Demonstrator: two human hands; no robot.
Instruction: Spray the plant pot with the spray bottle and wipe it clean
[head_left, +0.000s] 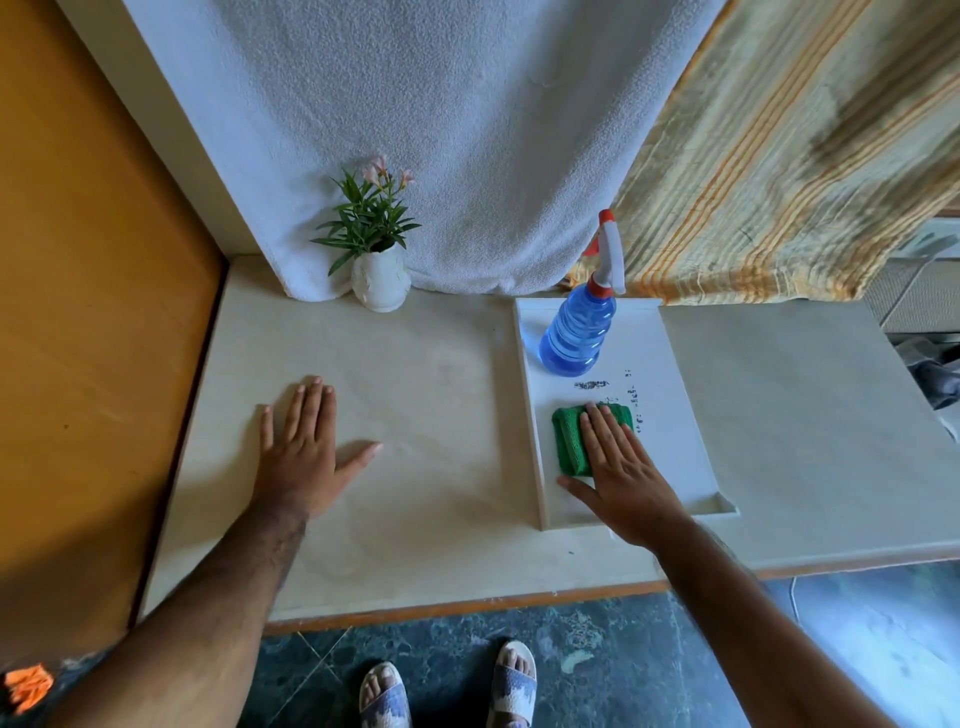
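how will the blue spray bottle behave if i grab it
The spray bottle looks mostly full of liquid, so probably hefty. It stands tall and narrow, so a push near the trigger may tip it. Its ribbed clear plastic likely flexes under a squeeze.

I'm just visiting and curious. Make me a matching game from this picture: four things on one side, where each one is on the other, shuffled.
Things:
1. pot
2. spray bottle
3. green cloth
4. left hand

Places:
A. flat on the bare counter, holding nothing
B. under the right hand, on the white tray
C. at the back, against the white towel
D. upright at the far end of the tray

Pairs: 1-C, 2-D, 3-B, 4-A
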